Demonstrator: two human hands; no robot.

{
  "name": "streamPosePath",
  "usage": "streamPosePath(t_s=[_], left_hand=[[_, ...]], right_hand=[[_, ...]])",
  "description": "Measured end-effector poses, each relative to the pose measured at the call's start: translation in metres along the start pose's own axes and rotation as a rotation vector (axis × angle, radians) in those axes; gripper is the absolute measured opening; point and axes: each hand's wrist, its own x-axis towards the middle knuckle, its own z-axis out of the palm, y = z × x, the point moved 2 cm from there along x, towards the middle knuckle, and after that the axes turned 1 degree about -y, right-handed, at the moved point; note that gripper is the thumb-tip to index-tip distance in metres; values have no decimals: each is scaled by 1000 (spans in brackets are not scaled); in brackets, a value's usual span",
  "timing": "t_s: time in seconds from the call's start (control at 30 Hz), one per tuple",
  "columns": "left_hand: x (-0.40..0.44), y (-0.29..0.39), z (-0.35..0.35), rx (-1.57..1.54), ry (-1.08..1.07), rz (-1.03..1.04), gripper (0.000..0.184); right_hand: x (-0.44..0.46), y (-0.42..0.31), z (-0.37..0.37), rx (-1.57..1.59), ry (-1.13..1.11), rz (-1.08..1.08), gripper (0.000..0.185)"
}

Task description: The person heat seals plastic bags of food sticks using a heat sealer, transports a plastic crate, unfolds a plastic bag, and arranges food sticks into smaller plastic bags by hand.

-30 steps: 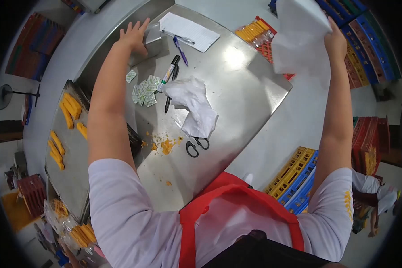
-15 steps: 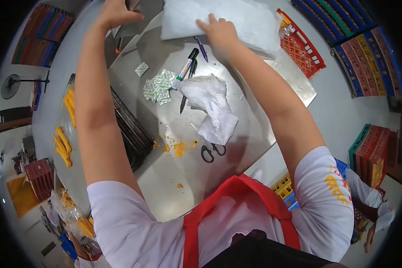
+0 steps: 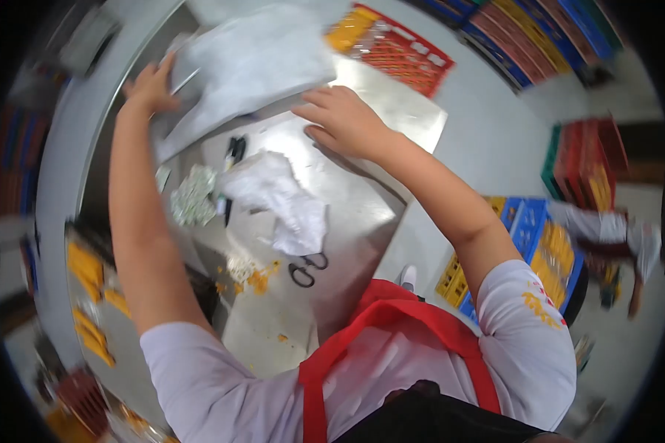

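At the far left, yellow sticks (image 3: 86, 272) lie in groups on a grey tray (image 3: 128, 347) below the forearm. The left hand (image 3: 149, 90) reaches up to the left edge of the white plastic sheet, its fingers spread and the thumb standing well apart from them. It looks wide rather than clenched; blur hides whether the fingertips touch the sheet. Beneath that forearm's right side, a heap of green-and-white sachets (image 3: 193, 196) lies on the bench (image 3: 351, 221). The white plastic sheet (image 3: 262, 59) spreads across the bench's upper end, between and beyond the two hands, its lower left corner hanging down near the left wrist. Dark pens (image 3: 235, 150) lie just right of the sachets, partly under a crumpled white wrap (image 3: 277, 193). Yellow crumbs (image 3: 257, 280) are scattered below it, with black scissor handles (image 3: 308, 270) showing from under its lower end. The right hand (image 3: 346, 122) is open above the bench, palm down, fingers loosely extended toward the sheet's lower right edge, holding nothing. Beyond it sits a red crate (image 3: 410, 60).
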Motion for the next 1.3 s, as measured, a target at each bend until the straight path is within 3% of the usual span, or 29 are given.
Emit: streamPosePath(t_s=[0.13,0.23,0.27,0.3,0.33,0.37,0.4,0.47,0.53,0.57,0.63,0.7,0.73,0.8,0.87,0.9,1.0,1.03,1.07,1.13,1.3], left_hand=[[15,-11,22,-6,-16,1,101],[24,-22,41,-127,145,73,109],[-17,14,2,-161,173,96,108],[-62,60,-38,-122,187,10,97],[-66,68,-33,-189,470,161,80],[-73,124,-47,-281,768,376,63],[-83,166,-56,-283,787,435,63],[-125,255,-78,-640,854,852,28],[-210,370,-100,-1123,586,1005,21],[-241,418,-102,-1068,575,1113,21],[-306,527,-84,-1109,523,1247,20],[-415,611,-69,-1124,250,1349,23],[-471,645,-52,-1199,6,1314,24],[-545,712,-6,-955,-216,1418,23],[-624,765,41,-943,-151,1652,12],[-673,778,48,-906,-418,1648,6],[-796,815,68,-763,-759,1810,2],[-813,838,89,-697,-865,1780,3],[-829,863,110,-632,-967,1735,4],[-862,906,122,-596,-1049,1757,7],[-929,1014,108,-570,-1073,1764,17]], right_hand=[[-158,13,-63,-72,84,365,26],[-307,-8,-103,-209,127,670,23],[-359,-26,-115,-254,102,798,24],[-408,-49,-127,-211,22,1002,27],[-457,-78,-137,-141,-54,1197,30],[-543,-139,-142,-66,-150,1506,35],[-595,-175,-132,60,-315,1716,39],[-674,-235,-117,58,-338,1814,42],[-746,-314,-84,89,-209,1867,45],[-773,-351,-74,294,-251,1969,49],[-818,-433,-49,333,-106,2050,51],[-851,-517,-16,349,189,2251,53],[-864,-559,3,384,305,2294,52],[-879,-625,10,506,516,2405,51],[-882,-674,12,614,667,2472,49],[-895,-702,23,497,793,2559,48],[-932,-734,35,246,1072,2692,45],[-944,-742,36,136,1138,2716,44],[-957,-742,38,121,1166,2748,44],[-987,-726,35,249,1500,2675,43],[-1072,-691,28,398,1501,2627,40]])
